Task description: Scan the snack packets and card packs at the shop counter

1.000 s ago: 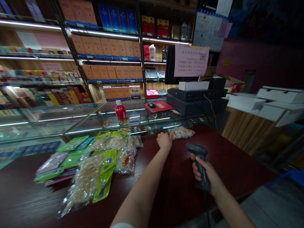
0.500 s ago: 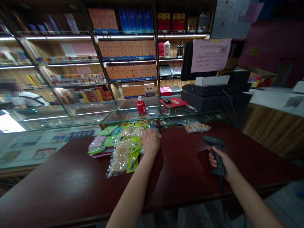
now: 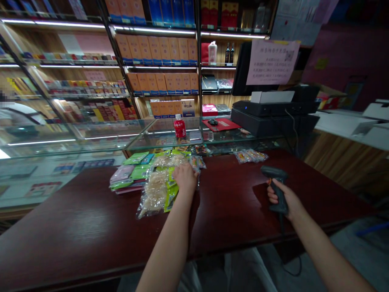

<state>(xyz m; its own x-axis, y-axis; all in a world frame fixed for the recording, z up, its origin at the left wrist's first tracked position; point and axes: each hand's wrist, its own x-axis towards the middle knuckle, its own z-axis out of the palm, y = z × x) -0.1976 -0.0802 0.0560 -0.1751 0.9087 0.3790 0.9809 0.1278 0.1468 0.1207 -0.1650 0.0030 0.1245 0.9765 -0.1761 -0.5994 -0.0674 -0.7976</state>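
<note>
My right hand [image 3: 287,200] grips the handle of a dark barcode scanner [image 3: 275,184], held upright above the dark red counter [image 3: 91,227]. My left hand [image 3: 184,177] reaches forward with fingers curled onto a clear snack packet [image 3: 197,163] at the right edge of a pile of snack packets [image 3: 152,182]. The pile has green and clear bags lying flat. A second small group of clear packets [image 3: 251,155] lies apart at the far right of the counter.
A glass display case [image 3: 91,140] runs behind the counter, with a red bottle [image 3: 180,126] on it. A black till and printer [image 3: 273,115] stand at the right. Shelves of boxed goods [image 3: 158,61] fill the back wall. Another person [image 3: 13,117] is at far left.
My left hand has swung left from the small packets at the right to the edge of the big pile. The scanner hand stayed about where it was. The view has shifted left.
</note>
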